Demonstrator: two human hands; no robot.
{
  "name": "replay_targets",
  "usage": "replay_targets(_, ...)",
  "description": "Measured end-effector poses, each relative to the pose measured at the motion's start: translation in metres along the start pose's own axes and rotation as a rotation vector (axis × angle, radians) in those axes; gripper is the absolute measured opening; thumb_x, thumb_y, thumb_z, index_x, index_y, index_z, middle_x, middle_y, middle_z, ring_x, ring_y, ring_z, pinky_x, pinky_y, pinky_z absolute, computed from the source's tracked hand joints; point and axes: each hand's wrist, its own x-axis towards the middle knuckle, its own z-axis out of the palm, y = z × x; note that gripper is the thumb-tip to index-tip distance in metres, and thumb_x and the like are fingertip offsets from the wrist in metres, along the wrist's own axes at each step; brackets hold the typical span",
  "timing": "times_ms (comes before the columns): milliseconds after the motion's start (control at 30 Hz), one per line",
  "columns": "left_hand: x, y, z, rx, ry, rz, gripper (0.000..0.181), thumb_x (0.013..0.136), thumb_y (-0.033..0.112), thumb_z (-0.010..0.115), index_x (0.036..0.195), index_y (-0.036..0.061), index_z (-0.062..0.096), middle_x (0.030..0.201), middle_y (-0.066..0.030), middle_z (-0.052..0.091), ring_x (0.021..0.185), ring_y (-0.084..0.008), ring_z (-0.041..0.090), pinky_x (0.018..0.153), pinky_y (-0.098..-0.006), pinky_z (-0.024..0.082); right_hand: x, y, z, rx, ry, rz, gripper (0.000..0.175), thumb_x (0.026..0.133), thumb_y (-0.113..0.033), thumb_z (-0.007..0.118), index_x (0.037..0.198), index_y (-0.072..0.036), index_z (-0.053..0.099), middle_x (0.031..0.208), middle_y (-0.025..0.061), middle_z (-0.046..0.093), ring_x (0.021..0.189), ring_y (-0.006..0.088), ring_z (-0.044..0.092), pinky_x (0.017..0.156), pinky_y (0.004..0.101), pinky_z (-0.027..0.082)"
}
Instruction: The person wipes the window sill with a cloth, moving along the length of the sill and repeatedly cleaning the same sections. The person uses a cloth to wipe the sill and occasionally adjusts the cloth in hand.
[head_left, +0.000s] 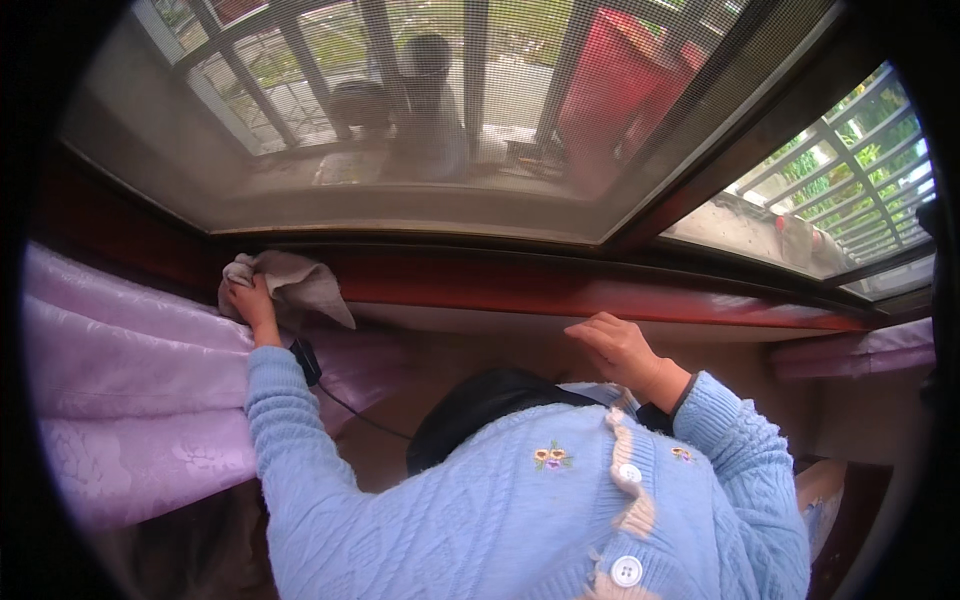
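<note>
My left hand (253, 304) grips a crumpled, pale greyish cloth (307, 283). It presses the cloth onto the left end of a reddish-brown window sill (480, 285), close to the corner with the frame. Part of the cloth hangs over the sill's front edge. In front of my body, just below the sill's edge, my right hand (619, 351) hovers with its fingers curled together. Nothing shows in it, though its palm side is hidden. Above the sill stands a window with an insect screen (420, 165).
A shiny lilac curtain (142, 367) hangs at the left, against my left forearm; another curtain piece (855, 352) is at the far right. A black device (305, 361) with a cable lies by my left wrist. Window bars (474, 82) and a red object (626, 90) show outside.
</note>
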Motion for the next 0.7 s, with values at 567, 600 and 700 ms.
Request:
replay_targets(567, -0.23, 0.362, -0.077, -0.124, -0.571, 0.409, 0.044, 0.065, 0.012, 0.07, 0.104, -0.0027, 0.054, 0.114, -0.0183, 0.048, 0.104, -0.0369, 0.052, 0.085, -0.0435, 0.047, -0.071, 0.049, -0.047, 0.056, 0.146, -0.147, 0.029, 0.073, 0.0, 0.064, 0.102, -0.005, 0.062, 0.089, 0.0084, 0.064, 0.08, 0.0238, 0.062, 0.067, 0.0333, 0.053)
replay_targets(600, -0.244, 0.387, -0.082, -0.168, -0.646, 0.522, 0.043, 0.065, 0.012, 0.07, 0.102, -0.0012, 0.055, 0.113, -0.0174, 0.049, 0.1, -0.0364, 0.055, 0.082, -0.0433, 0.049, -0.08, 0.056, -0.052, 0.056, 0.152, -0.147, 0.029, 0.073, 0.0, 0.064, 0.101, -0.005, 0.062, 0.089, 0.0085, 0.064, 0.08, 0.0238, 0.062, 0.067, 0.0333, 0.053)
replay_targets(700, -0.279, 0.456, -0.087, -0.323, -0.921, 0.782, 0.04, 0.063, 0.011, 0.073, 0.098, 0.0035, 0.055, 0.111, -0.0157, 0.05, 0.092, -0.0352, 0.059, 0.077, -0.0429, 0.051, -0.106, 0.074, -0.071, 0.064, 0.147, -0.16, 0.029, 0.072, -0.001, 0.064, 0.101, -0.005, 0.062, 0.089, 0.0091, 0.064, 0.08, 0.0241, 0.062, 0.067, 0.0331, 0.053)
